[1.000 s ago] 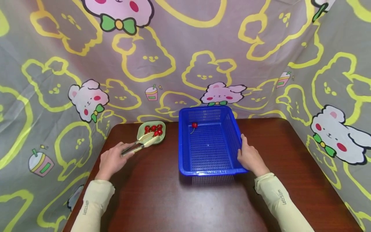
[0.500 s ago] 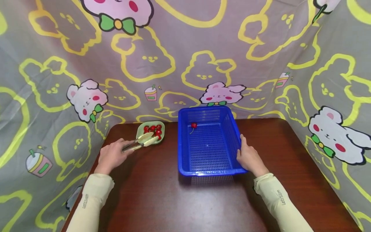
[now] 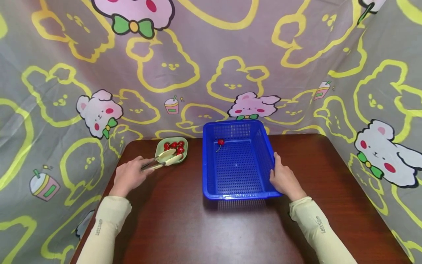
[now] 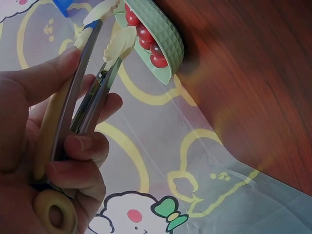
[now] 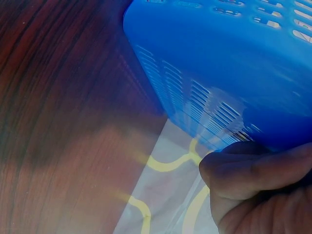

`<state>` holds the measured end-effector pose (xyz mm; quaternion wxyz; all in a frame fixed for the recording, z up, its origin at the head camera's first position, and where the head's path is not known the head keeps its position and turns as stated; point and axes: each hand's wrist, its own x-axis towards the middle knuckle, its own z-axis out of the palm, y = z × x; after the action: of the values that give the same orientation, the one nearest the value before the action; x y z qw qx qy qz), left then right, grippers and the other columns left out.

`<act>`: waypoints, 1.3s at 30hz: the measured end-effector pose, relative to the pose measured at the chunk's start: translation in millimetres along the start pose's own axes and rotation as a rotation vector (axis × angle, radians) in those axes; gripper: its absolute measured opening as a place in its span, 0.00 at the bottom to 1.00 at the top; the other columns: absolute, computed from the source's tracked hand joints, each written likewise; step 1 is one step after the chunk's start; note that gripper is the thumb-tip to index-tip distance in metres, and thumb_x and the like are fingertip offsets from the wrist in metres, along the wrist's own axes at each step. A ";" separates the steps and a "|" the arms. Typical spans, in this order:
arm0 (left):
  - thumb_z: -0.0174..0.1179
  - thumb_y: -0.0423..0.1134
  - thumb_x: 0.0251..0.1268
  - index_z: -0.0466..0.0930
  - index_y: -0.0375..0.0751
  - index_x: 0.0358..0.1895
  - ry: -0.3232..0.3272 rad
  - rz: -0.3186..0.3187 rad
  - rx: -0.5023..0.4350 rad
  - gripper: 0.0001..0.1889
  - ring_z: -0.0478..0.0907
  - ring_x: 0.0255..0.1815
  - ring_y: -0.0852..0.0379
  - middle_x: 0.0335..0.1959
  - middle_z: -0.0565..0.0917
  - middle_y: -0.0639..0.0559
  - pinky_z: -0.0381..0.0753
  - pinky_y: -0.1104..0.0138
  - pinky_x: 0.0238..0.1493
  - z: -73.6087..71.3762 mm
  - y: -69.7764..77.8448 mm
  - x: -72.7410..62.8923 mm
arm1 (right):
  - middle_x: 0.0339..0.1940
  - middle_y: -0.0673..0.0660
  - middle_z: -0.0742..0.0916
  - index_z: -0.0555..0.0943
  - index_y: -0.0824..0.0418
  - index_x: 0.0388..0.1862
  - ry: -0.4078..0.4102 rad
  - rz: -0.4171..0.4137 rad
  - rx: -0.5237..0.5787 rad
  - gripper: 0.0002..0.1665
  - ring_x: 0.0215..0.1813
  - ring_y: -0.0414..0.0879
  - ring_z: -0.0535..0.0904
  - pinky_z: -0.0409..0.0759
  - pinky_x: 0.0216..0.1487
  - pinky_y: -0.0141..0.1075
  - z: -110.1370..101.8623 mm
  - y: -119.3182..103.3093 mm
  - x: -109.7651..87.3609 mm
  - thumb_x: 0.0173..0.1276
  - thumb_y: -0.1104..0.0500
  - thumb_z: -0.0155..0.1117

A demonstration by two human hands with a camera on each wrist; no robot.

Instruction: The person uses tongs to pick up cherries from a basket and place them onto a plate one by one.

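In the head view my left hand [image 3: 130,176] holds a pair of tongs [image 3: 173,160] with cream scalloped tips. Its thumb lies along one arm of the tongs and its fingers curl round the other, as the left wrist view shows. The tips stand apart over the near side of a small pale green bowl [image 3: 159,149]. Several red cherries [image 4: 145,34] lie in that bowl, partly hidden by the tongs. My right hand [image 3: 286,179] grips the right side of a blue plastic basket [image 3: 206,165], thumb on the rim. Inside the basket, near its far left corner, lies one stemmed cherry [image 3: 221,142].
Bowl and basket stand toward the back of a dark brown wooden table [image 3: 174,220], the bowl to the basket's left. A patterned cloth [image 3: 197,47] hangs close behind the table and along both sides.
The tongs have shifted slightly over the bowl, and the cherries beneath them sit a little differently. My right hand and the basket have stayed in place.
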<state>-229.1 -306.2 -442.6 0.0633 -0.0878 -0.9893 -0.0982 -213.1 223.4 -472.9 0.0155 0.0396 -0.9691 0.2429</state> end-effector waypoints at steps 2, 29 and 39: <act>0.71 0.50 0.64 0.84 0.51 0.64 0.009 -0.004 0.003 0.25 0.74 0.25 0.52 0.39 0.82 0.50 0.68 0.57 0.27 -0.5 2.0 -0.5 | 0.41 0.82 0.84 0.48 0.75 0.81 0.002 0.000 0.001 0.42 0.37 0.69 0.84 0.79 0.44 0.63 -0.4 0.1 -0.3 0.75 0.62 0.51; 0.71 0.58 0.62 0.73 0.52 0.75 0.137 -0.050 -0.147 0.38 0.76 0.34 0.47 0.49 0.81 0.47 0.72 0.54 0.34 -0.4 30.6 1.1 | 0.36 0.79 0.85 0.48 0.75 0.81 -0.009 0.007 -0.001 0.42 0.33 0.67 0.84 0.79 0.40 0.62 0.1 0.1 -3.4 0.75 0.63 0.53; 0.70 0.60 0.63 0.74 0.50 0.74 0.140 -0.008 -0.155 0.38 0.79 0.36 0.46 0.52 0.81 0.48 0.73 0.53 0.35 -2.8 46.9 7.8 | 0.35 0.77 0.85 0.47 0.75 0.81 -0.025 0.018 -0.004 0.42 0.32 0.64 0.84 0.80 0.40 0.61 -1.8 -1.4 0.2 0.76 0.61 0.51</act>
<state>-227.7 -260.2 -430.2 0.1251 -0.0815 -0.9721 -0.1807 -213.2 223.0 -470.6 0.0014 0.0337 -0.9700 0.2408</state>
